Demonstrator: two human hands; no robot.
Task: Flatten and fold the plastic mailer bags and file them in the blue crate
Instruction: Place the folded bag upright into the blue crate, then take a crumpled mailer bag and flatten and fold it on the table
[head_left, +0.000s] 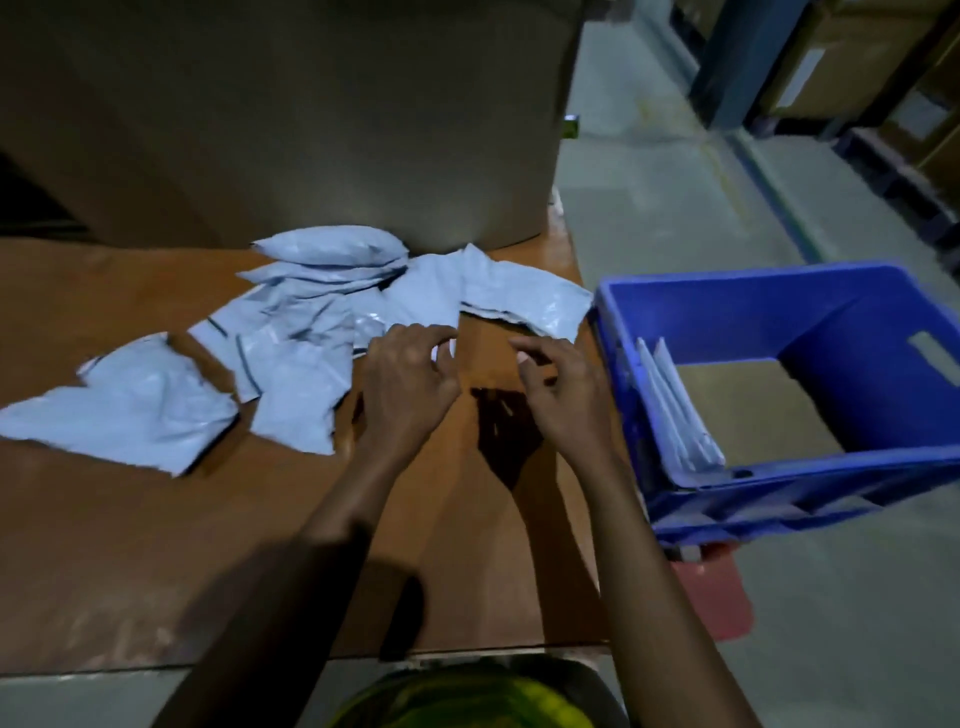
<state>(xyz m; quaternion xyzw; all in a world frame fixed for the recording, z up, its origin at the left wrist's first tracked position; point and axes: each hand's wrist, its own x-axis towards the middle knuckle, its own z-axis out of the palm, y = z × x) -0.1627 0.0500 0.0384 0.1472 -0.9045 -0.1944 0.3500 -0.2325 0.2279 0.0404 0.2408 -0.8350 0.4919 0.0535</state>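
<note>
- Though dim and blurred by motion, the brown worktop (130, 545) shows plainly, with its near edge at the person's body and its right edge by the crate.
- A big cardboard box (291, 119) stands along the worktop's far edge and reaches almost to the far right corner.
- The blue crate (779, 306) sits off the worktop, just beside its right edge, with its open top up. A brown liner (753, 410) covers its bottom.
- Loose pale bags (291, 353) lie in a crumpled, overlapping heap on the worktop. The heap runs from the left edge across to the far right corner, and its far side touches the foot of the box. Two puffed ones are stacked at the far side, while the ones towards the left edge lie flatter.
- A red object (722, 597) shows below the crate's near wall, beside the worktop's right edge. What it is cannot be told.
- The left hand (410, 384) is over the middle of the worktop at the near rim of the heap. Its fingers are curled, with a pale patch between them; whether it pinches a bag cannot be told.
- The right hand (561, 395) hovers near the right edge over bare wood and casts a shadow below it. Its fingers are loosely bent and grasp nothing, with the tips just short of the nearest bag.
- A few folded bags (675, 410) stand on edge inside the crate and lean against its left wall, the one nearest the worktop.
</note>
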